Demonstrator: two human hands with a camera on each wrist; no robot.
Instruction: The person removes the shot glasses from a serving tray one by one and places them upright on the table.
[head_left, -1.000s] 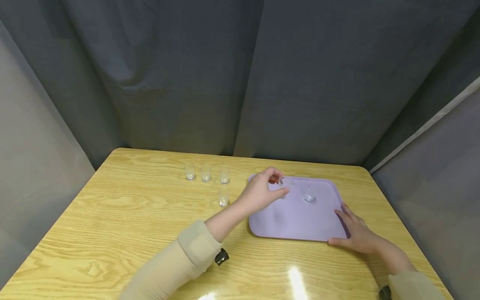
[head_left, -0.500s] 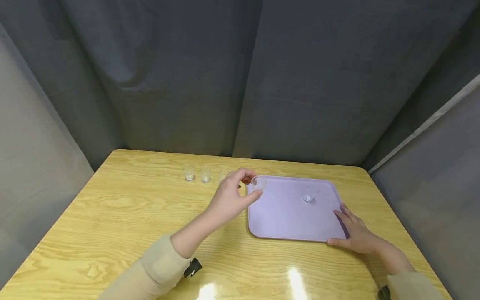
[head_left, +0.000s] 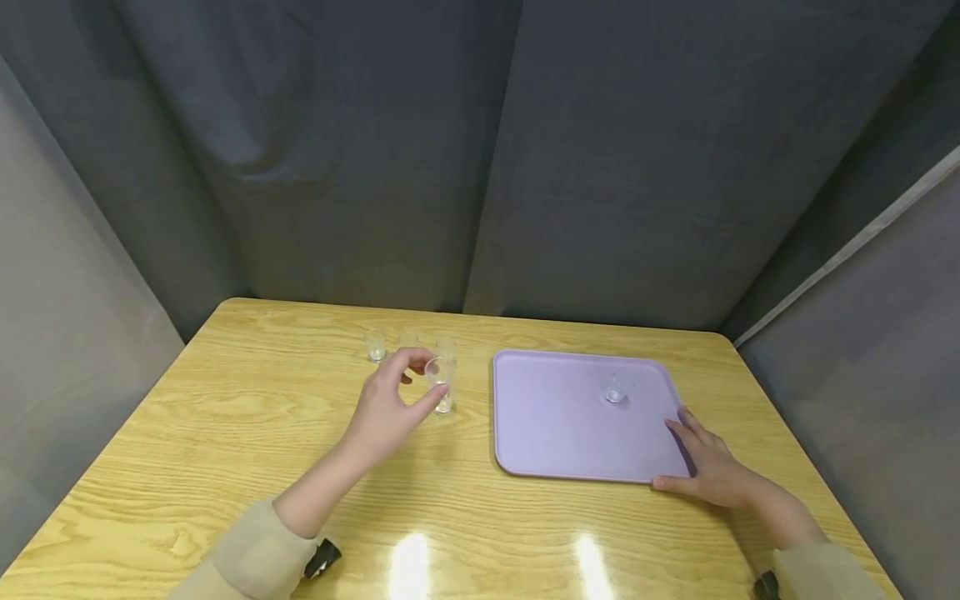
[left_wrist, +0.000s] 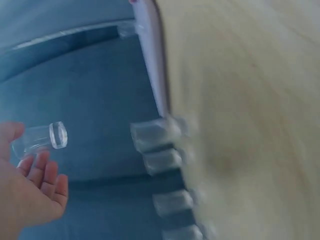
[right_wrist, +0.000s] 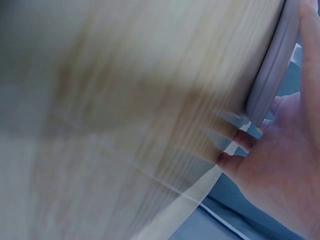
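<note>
My left hand [head_left: 386, 408] pinches a small clear plastic cup [head_left: 436, 370] between thumb and fingertips, holding it in the air above the yellow wooden table [head_left: 225, 433], just over another small clear cup [head_left: 444, 403] that stands alone in front of a row. Two cups of that row show, one at the far left [head_left: 376, 347] and one at the right [head_left: 447, 345]; my hand hides the space between them. My right hand [head_left: 712, 471] lies flat with fingers spread on the near right corner of the lilac rectangular plastic tray [head_left: 570, 433], which I judge steadies it against sliding. One clear cup [head_left: 615, 390] stands on the tray near its far edge. The head view shows the whole layout. The left wrist view, blurred, shows what the head view cannot: the held cup [left_wrist: 42, 138] lies tilted on its side in my fingers [left_wrist: 42, 172]. The right wrist view shows my fingertips [right_wrist: 235, 150] reaching beyond the tray's rim [right_wrist: 272, 75] to the table.
</note>
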